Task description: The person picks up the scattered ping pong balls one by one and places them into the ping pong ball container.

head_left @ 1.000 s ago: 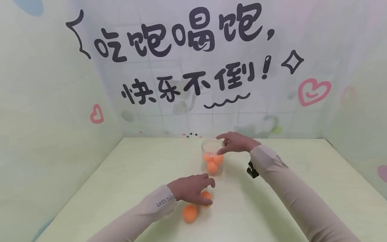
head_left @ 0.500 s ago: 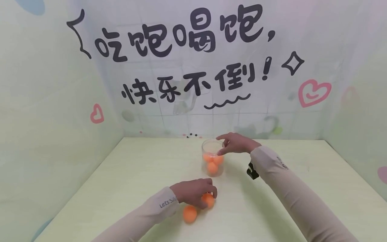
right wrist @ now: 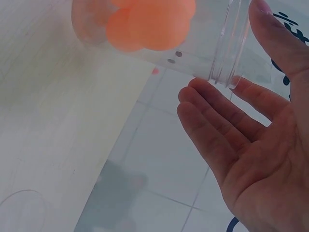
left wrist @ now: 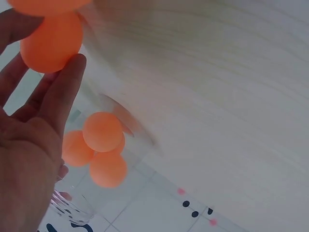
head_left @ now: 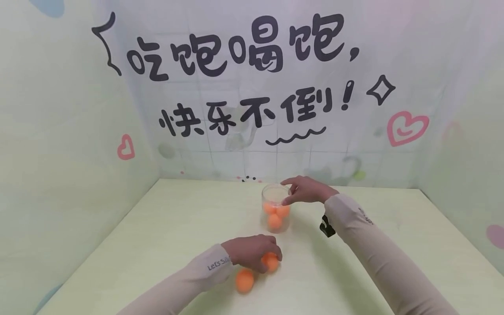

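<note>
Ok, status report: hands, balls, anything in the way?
Left hand pinches orange ball. Right hand on rim of clear jar, orange balls inside. Loose orange ball beside left hand; no obstruction seen.

Left hand (head_left: 252,252) curls; right hand (head_left: 309,190) extends farther forward.

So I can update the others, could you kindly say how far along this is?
Apparently done: several orange balls sit in the clear jar, which the right grip holds. In hand: another ball, pinched in the left grip. Seemingly left: a loose ball on the table.
</note>
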Available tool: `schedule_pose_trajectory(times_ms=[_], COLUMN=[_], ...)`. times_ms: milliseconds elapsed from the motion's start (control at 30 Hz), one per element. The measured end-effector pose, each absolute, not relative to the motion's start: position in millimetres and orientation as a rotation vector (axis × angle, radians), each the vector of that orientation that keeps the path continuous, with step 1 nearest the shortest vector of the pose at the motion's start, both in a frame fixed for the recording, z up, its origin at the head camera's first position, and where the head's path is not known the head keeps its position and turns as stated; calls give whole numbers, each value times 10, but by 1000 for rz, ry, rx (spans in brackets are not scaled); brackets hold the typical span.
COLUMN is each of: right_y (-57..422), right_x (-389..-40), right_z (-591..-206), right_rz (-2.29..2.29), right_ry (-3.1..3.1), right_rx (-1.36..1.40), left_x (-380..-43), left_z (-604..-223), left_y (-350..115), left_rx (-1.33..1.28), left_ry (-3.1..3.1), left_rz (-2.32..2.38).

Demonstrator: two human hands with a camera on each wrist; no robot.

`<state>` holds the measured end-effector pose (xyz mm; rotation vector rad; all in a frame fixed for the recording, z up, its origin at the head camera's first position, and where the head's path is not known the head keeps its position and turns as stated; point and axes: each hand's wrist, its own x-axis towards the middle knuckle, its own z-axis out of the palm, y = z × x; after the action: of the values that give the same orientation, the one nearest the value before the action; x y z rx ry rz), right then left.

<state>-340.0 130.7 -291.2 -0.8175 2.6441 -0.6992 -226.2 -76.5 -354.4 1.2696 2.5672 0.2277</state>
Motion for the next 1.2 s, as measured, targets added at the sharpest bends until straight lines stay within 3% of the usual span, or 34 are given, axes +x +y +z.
schedule_pose_trajectory(times_ms=[433, 1200], right_y=[1319, 1307], right_x=[-3410, -3415], right_z=[-2925, -2941], right_rz=[-680, -705], right_ry=[2642, 2639], right_rx=[-831, -801], left_x=[-2347, -2755], left_z=[-3560, -3485], left_y=[-796, -1157], left_rx=[1337, 928], left_ry=[2599, 2806], left_rz=[220, 345])
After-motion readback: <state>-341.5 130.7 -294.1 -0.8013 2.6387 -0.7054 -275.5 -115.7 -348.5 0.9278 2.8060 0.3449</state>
